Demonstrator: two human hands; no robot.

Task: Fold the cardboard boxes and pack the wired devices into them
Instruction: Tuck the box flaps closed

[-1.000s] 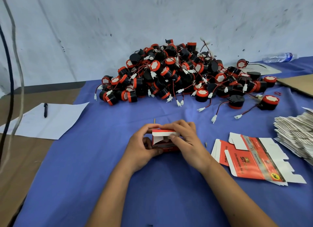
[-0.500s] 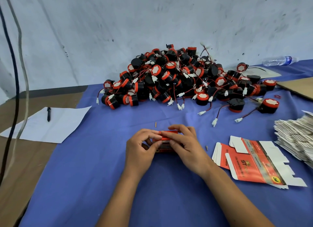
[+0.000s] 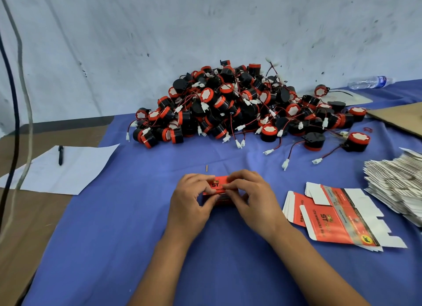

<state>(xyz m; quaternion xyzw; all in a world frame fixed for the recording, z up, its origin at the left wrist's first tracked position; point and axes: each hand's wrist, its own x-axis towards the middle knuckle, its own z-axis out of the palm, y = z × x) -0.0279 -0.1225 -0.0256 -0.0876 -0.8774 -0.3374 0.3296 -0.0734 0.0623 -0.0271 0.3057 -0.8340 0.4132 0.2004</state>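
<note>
Left hand: the left hand (image 3: 190, 202) lay on the blue cloth (image 3: 114, 248), fingers curled round the left end of a small red box (image 3: 218, 187), thumb against its near side.
Right hand: the right hand (image 3: 253, 197) gripped the right end of the same box, its fingers bent over the top face and pressing there.
Red box: folded up, it sat between the two hands, resting on or just above the cloth, its printed top face toward the camera; its near side was mostly hidden by the fingers.
Flat cartons: a small fan of unfolded red and white box blanks (image 3: 338, 216) lay on the cloth just right of the right hand, printed side up.
Paper stack: a thick pile of white folded sheets (image 3: 397, 187) sat at the right edge, touching the far end of the blanks.
Small stick: a short brown sliver (image 3: 207, 168) lay on the cloth just beyond the hands.
Paper and pen: a white sheet (image 3: 75, 168) lay to the left, half on the cloth and half on the brown table, with a black pen (image 3: 60, 155) on it.
Wired devices: a big heap of black and red round devices (image 3: 237, 107) with red wires and white plugs stood farther back, against the wall.
Bottle: a clear water bottle (image 3: 370, 82) lay on its side at the far right.
</note>
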